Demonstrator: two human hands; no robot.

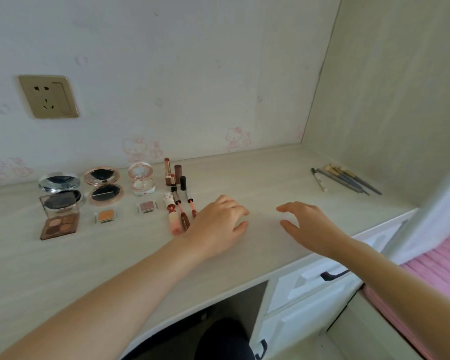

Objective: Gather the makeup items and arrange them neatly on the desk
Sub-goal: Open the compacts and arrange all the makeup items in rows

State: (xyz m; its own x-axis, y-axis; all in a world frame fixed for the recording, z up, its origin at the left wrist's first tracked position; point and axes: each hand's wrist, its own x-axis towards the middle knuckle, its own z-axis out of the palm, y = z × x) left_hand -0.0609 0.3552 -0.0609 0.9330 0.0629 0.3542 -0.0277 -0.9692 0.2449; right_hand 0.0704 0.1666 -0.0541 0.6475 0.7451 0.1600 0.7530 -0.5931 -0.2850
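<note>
Both hands hover low over the pale tabletop (244,172), and neither has anything in its grip. The left hand (216,224) has loosely curled fingers; the right hand (307,226) spreads relaxed fingers. Just left of the left hand lie lip gloss tubes (178,216) and upright lipsticks (173,175). Farther left sit three open compacts (104,187), two small eyeshadow pots (106,216) and an eyeshadow palette (59,226). Makeup brushes (346,179) lie well beyond the right hand, near the side wall.

Home bedroom: cartoon-cat wallpaper (238,138), pale wood desk (270,183) with drawers (312,284), pink bedding (437,266) alongside.
</note>
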